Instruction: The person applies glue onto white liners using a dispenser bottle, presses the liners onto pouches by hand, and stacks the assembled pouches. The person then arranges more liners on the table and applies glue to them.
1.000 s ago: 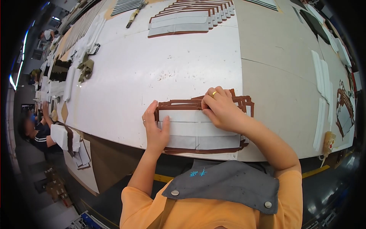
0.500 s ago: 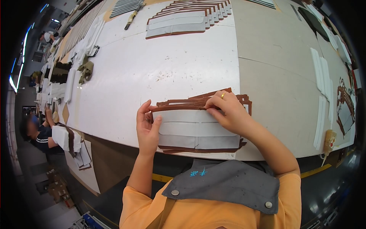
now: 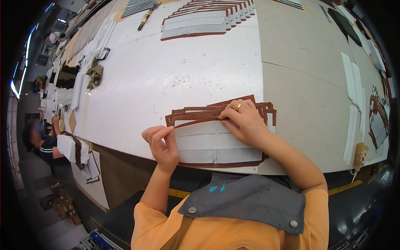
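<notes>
A pile of grey panels with brown edging (image 3: 216,141) lies at the front edge of the white table (image 3: 137,96). My left hand (image 3: 161,146) pinches the left end of the brown edging strip (image 3: 193,122) on the top panel. Along the same edge, right of the middle, my right hand (image 3: 243,123), with a ring on one finger, has its thumb and fingertips closed on the strip. Other brown-edged pieces stick out unevenly behind the top panel.
Overlapping brown-edged panels (image 3: 193,26) lie at the far side. A brush (image 3: 144,20) is left of them. White strips (image 3: 353,83) and a glue bottle (image 3: 361,155) are at the right. A co-worker (image 3: 41,141) is at the left.
My left hand has closed from a looser, more open pose into a pinch at the strip's left end. My right hand has shifted slightly left along the edge.
</notes>
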A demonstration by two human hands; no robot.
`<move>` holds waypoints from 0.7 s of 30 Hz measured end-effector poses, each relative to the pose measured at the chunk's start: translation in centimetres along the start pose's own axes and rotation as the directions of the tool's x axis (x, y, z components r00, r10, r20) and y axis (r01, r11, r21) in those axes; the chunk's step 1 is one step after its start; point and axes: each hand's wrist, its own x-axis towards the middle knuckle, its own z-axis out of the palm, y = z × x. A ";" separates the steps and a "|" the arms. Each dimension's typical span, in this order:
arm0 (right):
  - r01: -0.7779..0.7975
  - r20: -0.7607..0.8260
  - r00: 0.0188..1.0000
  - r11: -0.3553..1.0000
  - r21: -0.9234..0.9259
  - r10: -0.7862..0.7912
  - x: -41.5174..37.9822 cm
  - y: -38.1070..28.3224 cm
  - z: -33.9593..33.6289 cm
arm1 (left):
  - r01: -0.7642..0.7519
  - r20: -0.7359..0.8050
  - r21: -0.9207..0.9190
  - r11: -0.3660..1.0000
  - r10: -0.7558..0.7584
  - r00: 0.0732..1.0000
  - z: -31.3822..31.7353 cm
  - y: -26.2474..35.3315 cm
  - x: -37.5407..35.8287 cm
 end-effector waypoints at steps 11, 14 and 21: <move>-0.074 0.029 0.997 0.989 0.131 0.070 0.0 -1.2 -1.1 | 0.406 0.165 -0.506 0.761 -0.376 0.912 0.6 -0.2 -0.1; -0.138 0.049 0.990 0.977 0.163 0.132 0.1 -1.6 -1.8 | 0.632 0.397 -0.548 0.547 -0.495 0.773 0.2 0.4 0.5; -0.142 0.121 0.982 0.989 -0.036 0.145 -1.2 -1.2 -2.3 | 0.759 0.553 -0.456 0.465 -0.520 0.651 0.7 1.5 0.7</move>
